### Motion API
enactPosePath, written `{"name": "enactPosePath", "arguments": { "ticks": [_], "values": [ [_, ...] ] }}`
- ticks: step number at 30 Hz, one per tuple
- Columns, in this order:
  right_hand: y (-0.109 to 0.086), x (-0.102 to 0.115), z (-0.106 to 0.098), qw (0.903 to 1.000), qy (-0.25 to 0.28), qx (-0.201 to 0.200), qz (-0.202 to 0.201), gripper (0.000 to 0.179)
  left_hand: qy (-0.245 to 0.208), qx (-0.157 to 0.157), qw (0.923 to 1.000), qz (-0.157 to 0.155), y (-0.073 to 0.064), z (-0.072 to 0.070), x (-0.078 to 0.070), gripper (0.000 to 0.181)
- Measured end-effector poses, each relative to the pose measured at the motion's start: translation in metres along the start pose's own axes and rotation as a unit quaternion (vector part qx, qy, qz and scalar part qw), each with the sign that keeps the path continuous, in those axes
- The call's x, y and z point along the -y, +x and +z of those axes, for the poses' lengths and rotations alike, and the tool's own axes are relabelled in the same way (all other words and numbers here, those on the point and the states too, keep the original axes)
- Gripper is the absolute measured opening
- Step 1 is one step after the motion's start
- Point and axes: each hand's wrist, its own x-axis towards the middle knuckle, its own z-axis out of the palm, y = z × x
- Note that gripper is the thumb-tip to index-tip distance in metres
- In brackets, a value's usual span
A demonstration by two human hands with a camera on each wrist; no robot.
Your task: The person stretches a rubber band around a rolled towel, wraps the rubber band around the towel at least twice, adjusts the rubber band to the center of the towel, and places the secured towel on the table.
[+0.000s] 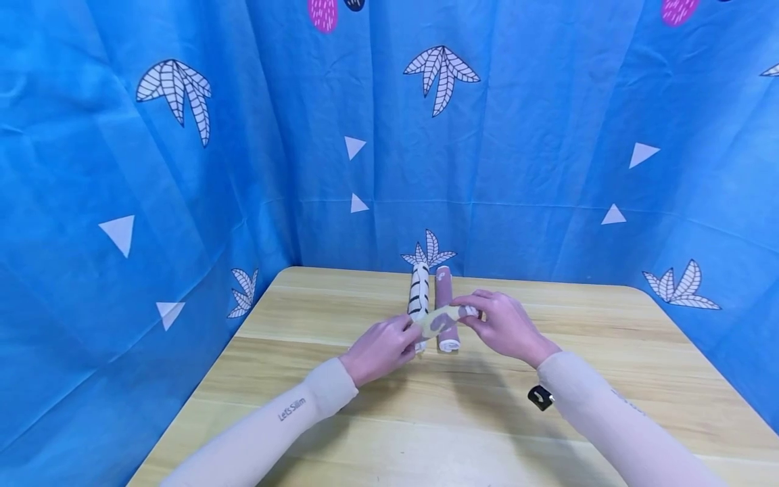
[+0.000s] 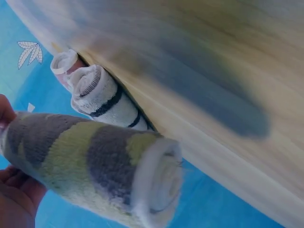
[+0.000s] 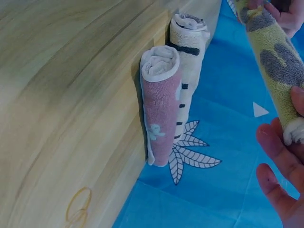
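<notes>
A rolled towel [image 1: 439,320] in yellow-green with grey patches is held up between both hands, above the near ends of two other rolls. My left hand [image 1: 383,348] grips its left end. At the right end, where white lining shows, my right hand [image 1: 502,325] pinches it between thumb and fingers. Its coiled white end faces the camera on the held towel [image 2: 95,161] in the left wrist view. Behind it lie a white rolled towel with black stripes [image 1: 418,291] and a pink rolled towel [image 3: 161,109], side by side.
The wooden table [image 1: 292,311] has rounded far corners. A blue curtain [image 1: 517,155] with leaf and triangle prints hangs behind it and along its sides. A small black object [image 1: 540,398] sits at the right wrist. Yellow loops [image 3: 80,209] show on the table surface.
</notes>
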Motion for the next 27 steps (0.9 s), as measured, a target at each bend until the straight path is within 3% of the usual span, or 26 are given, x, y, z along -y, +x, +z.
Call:
{"name": "enactPosePath", "arguments": {
  "ticks": [3,5,7,9,13,16,23,25,26,27],
  "values": [
    [-0.002,0.000,-0.001,0.9997,0.015,0.006,0.016,0.034,-0.017,-0.006,0.9997,0.018,-0.003,0.000,0.004,0.015],
    [-0.002,0.000,-0.001,0.9991,0.028,0.014,0.028,0.033,-0.045,-0.003,0.9989,0.011,-0.005,-0.001,0.007,0.014],
    [-0.002,0.000,-0.001,0.9975,0.052,0.025,0.041,0.033,-0.093,0.003,0.9956,-0.016,-0.005,-0.002,0.009,0.012],
    [-0.001,-0.001,-0.001,0.9946,0.078,0.036,0.059,0.032,-0.149,0.010,0.9872,-0.056,-0.005,-0.002,0.011,0.012],
    [-0.001,-0.002,-0.002,0.9885,0.127,0.046,0.068,0.033,-0.259,0.016,0.9552,-0.142,-0.003,-0.006,0.012,0.013],
    [-0.002,-0.002,-0.003,0.9879,0.142,0.044,0.045,0.038,-0.334,0.022,0.9241,-0.185,-0.001,-0.008,0.012,0.015],
    [-0.003,-0.002,-0.002,0.9906,0.133,0.029,-0.011,0.059,-0.472,0.041,0.8503,-0.230,0.003,-0.006,0.015,0.014],
    [-0.003,-0.003,-0.002,0.9913,0.128,0.025,-0.014,0.057,-0.495,0.047,0.8355,-0.233,0.003,-0.007,0.014,0.016],
    [-0.003,-0.003,-0.002,0.9917,0.126,0.023,-0.015,0.054,-0.500,0.049,0.8330,-0.232,0.002,-0.007,0.013,0.016],
    [-0.003,-0.003,-0.001,0.9920,0.124,0.020,-0.014,0.051,-0.497,0.051,0.8354,-0.230,0.002,-0.008,0.012,0.018]
  ]
}}
